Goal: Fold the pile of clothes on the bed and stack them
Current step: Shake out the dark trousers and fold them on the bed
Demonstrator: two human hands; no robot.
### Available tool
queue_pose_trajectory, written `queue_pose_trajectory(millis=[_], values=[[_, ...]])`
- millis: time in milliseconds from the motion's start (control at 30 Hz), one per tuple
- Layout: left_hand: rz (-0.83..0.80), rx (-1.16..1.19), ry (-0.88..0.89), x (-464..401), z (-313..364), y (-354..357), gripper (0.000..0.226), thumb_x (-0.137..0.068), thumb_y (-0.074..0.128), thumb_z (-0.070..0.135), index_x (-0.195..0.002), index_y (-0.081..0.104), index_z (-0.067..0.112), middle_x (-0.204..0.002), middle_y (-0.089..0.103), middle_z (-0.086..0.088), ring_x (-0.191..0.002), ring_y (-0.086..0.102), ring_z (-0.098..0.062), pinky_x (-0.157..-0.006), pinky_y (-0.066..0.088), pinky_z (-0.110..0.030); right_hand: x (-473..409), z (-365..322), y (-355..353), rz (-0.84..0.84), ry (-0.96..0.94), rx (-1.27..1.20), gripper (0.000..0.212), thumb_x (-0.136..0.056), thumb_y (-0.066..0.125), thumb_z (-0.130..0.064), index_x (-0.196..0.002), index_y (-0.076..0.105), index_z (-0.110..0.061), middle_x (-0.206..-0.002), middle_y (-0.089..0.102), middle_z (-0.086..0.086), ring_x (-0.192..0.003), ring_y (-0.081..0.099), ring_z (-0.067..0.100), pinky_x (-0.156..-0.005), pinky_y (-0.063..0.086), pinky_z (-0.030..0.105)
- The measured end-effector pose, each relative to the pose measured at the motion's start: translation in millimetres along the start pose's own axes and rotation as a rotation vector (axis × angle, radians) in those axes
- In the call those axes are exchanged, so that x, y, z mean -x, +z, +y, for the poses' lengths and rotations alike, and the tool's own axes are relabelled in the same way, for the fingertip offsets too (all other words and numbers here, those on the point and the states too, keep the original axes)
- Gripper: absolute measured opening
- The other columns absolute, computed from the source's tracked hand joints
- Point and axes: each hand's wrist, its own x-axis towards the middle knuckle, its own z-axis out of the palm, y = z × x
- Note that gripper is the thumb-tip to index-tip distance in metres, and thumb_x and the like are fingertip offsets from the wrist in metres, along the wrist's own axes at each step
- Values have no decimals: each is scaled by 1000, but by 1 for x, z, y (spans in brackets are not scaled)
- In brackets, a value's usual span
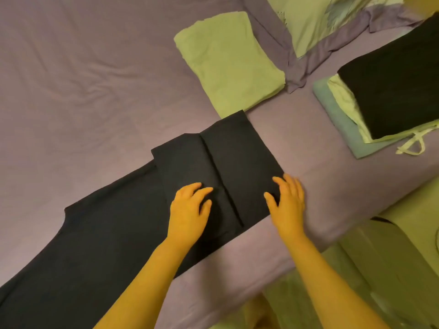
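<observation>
1. We are partway through folding a black garment (133, 224) that lies on the purple bed sheet (71, 79) near the bed's edge. Its far end is already doubled back on itself into a flat panel with a lengthwise crease, while the long remainder trails toward the lower left, not yet folded.
2. Our left hand (190, 210) rests flat on the folded panel, fingers spread and relaxed, pinching nothing.
3. Our right hand (287, 200) lies at the panel's right edge, fingers fairly straight on the cloth and sheet; it seems to be pressing or smoothing, and we see no cloth gripped.
4. A folded yellow-green garment (228, 65) sits just beyond the black panel, touching or slightly under its far corner.
5. The stack (370, 110) stands well to the right: a black folded piece on top, a pale yellow-green one with a drawstring below it, a teal one at the bottom.
6. We judge the next move to be taking up either the folded end or the trailing end and folding again until the whole is compact, keeping the edges square, then carrying it to the stack.
</observation>
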Motion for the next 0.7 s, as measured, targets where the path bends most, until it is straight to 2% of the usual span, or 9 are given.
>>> queue_pose_trajectory(millis=[67, 100, 200, 267, 333, 400, 533, 600, 700], values=[[-116, -184, -4, 7, 7, 26, 45, -97, 51, 34, -141, 45, 28, -157, 24, -5, -145, 15, -28, -118, 16, -44, -20, 19, -10, -58, 201, 60, 57, -87, 67, -26, -136, 46, -5, -141, 46, 15, -132, 38, 34, -104, 32, 46], [-116, -221, -44, 9, 7, 32, 49, -97, 50, 37, -144, 39, 30, -159, 17, -4, -147, 8, -27, -119, 11, -47, -27, 24, -13, -112, 254, 16, 50, -87, 67, -26, -130, 51, -4, -132, 53, 17, -122, 47, 34, -96, 39, 45], [82, -110, -308, 12, -3, 32, 65, -90, 62, 34, -147, 34, 19, -157, 19, -13, -145, 12, -34, -116, 15, -52, -39, 34, -26, -155, 273, -281, 9, -89, 65, -13, -86, 56, -12, -83, 58, 13, -76, 54, 22, -60, 47, 33], [140, 94, -618, 13, -19, 23, 69, -89, 63, 35, -147, 33, 11, -154, 23, -18, -142, 18, -37, -113, 22, -52, -44, 47, -34, -101, 248, -324, 30, -89, 63, -6, -71, 43, -20, -66, 43, 6, -56, 45, 9, -46, 44, 24], [157, 192, -800, 24, -36, 18, 61, -93, 58, 34, -144, 37, 8, -152, 27, -19, -140, 21, -37, -110, 27, -52, -41, 51, -34, -114, 298, -363, 32, -90, 60, -2, -72, 39, -18, -67, 39, 5, -46, 44, 1, -40, 43, 16], [169, 132, -793, 42, -49, 18, 53, -95, 57, 28, -142, 42, 9, -150, 29, -18, -139, 22, -37, -107, 32, -54, -40, 51, -26, -143, 351, -359, 20, -89, 64, -7, -86, 44, -13, -82, 48, 8, -61, 53, 12, -48, 47, 19], [94, 30, -774, 88, -64, 32, 54, -92, 61, 18, -142, 42, 15, -152, 26, -19, -139, 19, -40, -108, 31, -59, -45, 56, -28, -297, 281, -224, 37, -86, 67, -5, -116, 48, 1, -108, 57, 11, -94, 58, 27, -80, 50, 44], [63, 31, -743, 105, -66, 39, 55, -91, 62, 13, -143, 42, 14, -152, 25, -21, -139, 21, -42, -108, 30, -58, -44, 61, -31, -193, 337, -239, 34, -87, 65, -3, -115, 47, 5, -115, 58, 22, -101, 59, 38, -82, 51, 51], [103, 120, -746, 108, -57, 46, 50, -91, 63, 15, -138, 48, 11, -147, 31, -23, -132, 32, -42, -107, 34, -54, -39, 56, -30, -221, 405, -366, 43, -88, 62, 1, -126, 43, 2, -126, 53, 22, -110, 56, 40, -69, 55, 38]])
